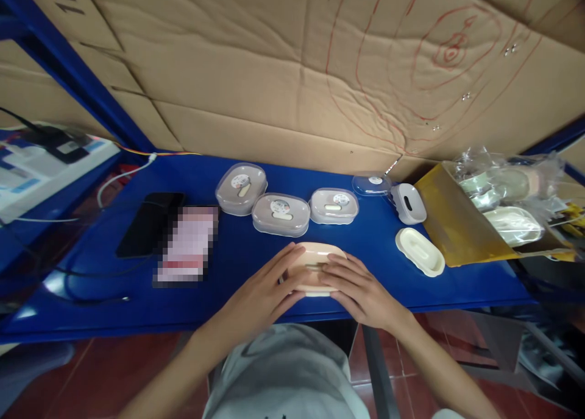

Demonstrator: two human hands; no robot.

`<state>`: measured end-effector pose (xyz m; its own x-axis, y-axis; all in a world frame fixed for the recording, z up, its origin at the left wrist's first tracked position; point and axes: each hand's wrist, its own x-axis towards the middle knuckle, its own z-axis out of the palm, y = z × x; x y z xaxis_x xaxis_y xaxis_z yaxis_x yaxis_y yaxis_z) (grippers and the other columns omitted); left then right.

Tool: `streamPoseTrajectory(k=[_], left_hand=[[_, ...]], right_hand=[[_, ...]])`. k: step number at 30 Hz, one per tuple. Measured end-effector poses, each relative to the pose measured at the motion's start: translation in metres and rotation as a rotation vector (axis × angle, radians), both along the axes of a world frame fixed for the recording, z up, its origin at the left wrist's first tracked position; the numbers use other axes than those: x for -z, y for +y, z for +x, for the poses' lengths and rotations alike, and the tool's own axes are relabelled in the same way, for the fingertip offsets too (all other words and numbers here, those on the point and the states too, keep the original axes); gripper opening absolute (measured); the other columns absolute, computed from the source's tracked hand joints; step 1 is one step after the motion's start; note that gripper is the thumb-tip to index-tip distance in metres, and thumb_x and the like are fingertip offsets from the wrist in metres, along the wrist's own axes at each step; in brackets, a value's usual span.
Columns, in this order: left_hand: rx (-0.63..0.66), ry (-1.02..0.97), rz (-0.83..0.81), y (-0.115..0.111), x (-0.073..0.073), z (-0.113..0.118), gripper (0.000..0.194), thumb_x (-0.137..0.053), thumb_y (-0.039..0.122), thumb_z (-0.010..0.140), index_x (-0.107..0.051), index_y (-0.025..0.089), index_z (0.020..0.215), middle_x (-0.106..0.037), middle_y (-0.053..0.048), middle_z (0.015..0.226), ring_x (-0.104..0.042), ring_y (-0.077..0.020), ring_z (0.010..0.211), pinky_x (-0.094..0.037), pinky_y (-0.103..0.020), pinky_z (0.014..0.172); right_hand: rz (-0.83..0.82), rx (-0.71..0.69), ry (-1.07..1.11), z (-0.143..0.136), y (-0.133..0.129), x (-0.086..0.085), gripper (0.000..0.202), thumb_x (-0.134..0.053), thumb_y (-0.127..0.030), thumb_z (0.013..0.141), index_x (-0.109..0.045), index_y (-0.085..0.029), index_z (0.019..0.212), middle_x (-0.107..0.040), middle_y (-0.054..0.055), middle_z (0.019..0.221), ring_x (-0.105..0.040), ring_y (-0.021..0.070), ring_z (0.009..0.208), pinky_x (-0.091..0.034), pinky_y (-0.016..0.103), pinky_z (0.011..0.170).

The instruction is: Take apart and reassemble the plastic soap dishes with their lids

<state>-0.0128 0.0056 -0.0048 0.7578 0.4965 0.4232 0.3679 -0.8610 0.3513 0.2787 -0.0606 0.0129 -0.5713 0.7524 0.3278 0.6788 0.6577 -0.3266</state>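
Note:
At the table's front edge, my two hands hold a pale peach oval plastic box [315, 254] between them. My left hand [278, 285] wraps its left side, fingers reaching over the top. Its right side is gripped by my right hand [359, 285], whose fingertips also lie across the top. The fingers hide much of the box's middle. Just beyond stand three lidded grey oval boxes with round stickers: a left one [242, 189], a middle one [280, 214] and a right one [334, 206].
Right of my hands lie a cream oval tray [420, 252], a grey oval part with a dark slot [409, 203] and a clear lid [371, 184]. A yellowish carton [452, 218] holds plastic-wrapped pieces. On the left are a black phone [148, 224], a blurred-out screen [187, 245] and cables.

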Motion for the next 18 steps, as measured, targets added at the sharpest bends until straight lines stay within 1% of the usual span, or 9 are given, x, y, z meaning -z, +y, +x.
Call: streamPoseTrajectory(k=[3, 6, 8, 9, 11, 13, 15, 16, 18], left_hand=[[0.006, 0.008, 0.017, 0.003, 0.001, 0.001, 0.031, -0.06, 0.025, 0.109, -0.062, 0.018, 0.14, -0.049, -0.017, 0.166, -0.037, -0.0328, 0.163, -0.052, -0.05, 0.125], [0.002, 0.005, 0.022, 0.003, 0.001, -0.001, 0.034, -0.062, 0.023, 0.108, -0.062, 0.019, 0.141, -0.05, -0.014, 0.167, -0.036, -0.0318, 0.163, -0.05, -0.05, 0.126], [0.008, 0.01, 0.023, 0.002, 0.0, -0.004, 0.039, -0.067, 0.027, 0.106, -0.061, 0.02, 0.144, -0.049, -0.013, 0.169, -0.036, -0.0323, 0.163, -0.049, -0.052, 0.127], [0.017, 0.019, 0.026, 0.002, -0.001, -0.005, 0.043, -0.069, 0.029, 0.105, -0.06, 0.02, 0.146, -0.048, -0.012, 0.17, -0.037, -0.0325, 0.163, -0.048, -0.053, 0.127], [0.044, 0.039, 0.049, 0.001, -0.002, -0.007, 0.046, -0.069, 0.029, 0.105, -0.059, 0.021, 0.149, -0.049, -0.011, 0.169, -0.039, -0.0314, 0.162, -0.047, -0.053, 0.128], [0.07, 0.048, 0.083, 0.001, -0.001, -0.009, 0.042, -0.064, 0.023, 0.108, -0.059, 0.022, 0.15, -0.054, -0.009, 0.165, -0.044, -0.0282, 0.159, -0.046, -0.053, 0.13], [0.093, 0.041, 0.099, 0.0, 0.0, -0.009, 0.039, -0.058, 0.016, 0.109, -0.061, 0.021, 0.147, -0.061, -0.008, 0.159, -0.05, -0.0252, 0.156, -0.045, -0.051, 0.13], [0.105, 0.037, 0.097, 0.0, 0.001, -0.009, 0.037, -0.057, 0.015, 0.109, -0.063, 0.021, 0.145, -0.064, -0.008, 0.156, -0.052, -0.0245, 0.154, -0.045, -0.051, 0.13], [0.12, 0.031, 0.085, 0.0, 0.002, -0.009, 0.034, -0.058, 0.016, 0.109, -0.065, 0.02, 0.142, -0.068, -0.007, 0.15, -0.056, -0.0237, 0.151, -0.047, -0.05, 0.129]], right_hand=[[0.041, 0.005, -0.05, 0.001, 0.004, -0.002, 0.046, -0.056, -0.021, 0.109, -0.056, -0.026, 0.155, -0.067, 0.008, 0.154, -0.049, 0.0245, 0.156, -0.041, 0.055, 0.131], [0.091, -0.003, -0.105, -0.001, 0.004, -0.001, 0.043, -0.062, -0.032, 0.109, -0.059, -0.024, 0.151, -0.067, 0.009, 0.153, -0.051, 0.0259, 0.155, -0.039, 0.055, 0.132], [0.115, -0.007, -0.121, -0.002, 0.003, 0.001, 0.046, -0.066, -0.038, 0.107, -0.06, -0.026, 0.151, -0.068, 0.009, 0.153, -0.051, 0.0268, 0.154, -0.038, 0.056, 0.132], [0.122, -0.005, -0.119, -0.002, 0.002, 0.002, 0.047, -0.067, -0.038, 0.107, -0.06, -0.026, 0.151, -0.069, 0.009, 0.151, -0.051, 0.027, 0.154, -0.038, 0.057, 0.132], [0.126, 0.005, -0.094, -0.003, -0.001, 0.005, 0.047, -0.067, -0.031, 0.106, -0.059, -0.027, 0.153, -0.071, 0.008, 0.148, -0.053, 0.0265, 0.154, -0.035, 0.059, 0.133], [0.116, 0.009, -0.058, -0.006, -0.004, 0.008, 0.049, -0.065, -0.024, 0.107, -0.057, -0.028, 0.155, -0.074, 0.006, 0.144, -0.056, 0.0258, 0.15, -0.028, 0.062, 0.135], [0.095, 0.004, -0.034, -0.01, -0.007, 0.01, 0.05, -0.063, -0.022, 0.107, -0.055, -0.029, 0.156, -0.074, 0.006, 0.144, -0.059, 0.025, 0.148, -0.023, 0.064, 0.137], [0.084, -0.002, -0.031, -0.012, -0.008, 0.011, 0.049, -0.062, -0.022, 0.108, -0.055, -0.029, 0.156, -0.073, 0.006, 0.145, -0.059, 0.0246, 0.148, -0.024, 0.063, 0.137], [0.062, -0.022, -0.037, -0.011, -0.01, 0.01, 0.047, -0.061, -0.025, 0.109, -0.055, -0.026, 0.156, -0.071, 0.008, 0.149, -0.056, 0.0246, 0.15, -0.031, 0.059, 0.136]])
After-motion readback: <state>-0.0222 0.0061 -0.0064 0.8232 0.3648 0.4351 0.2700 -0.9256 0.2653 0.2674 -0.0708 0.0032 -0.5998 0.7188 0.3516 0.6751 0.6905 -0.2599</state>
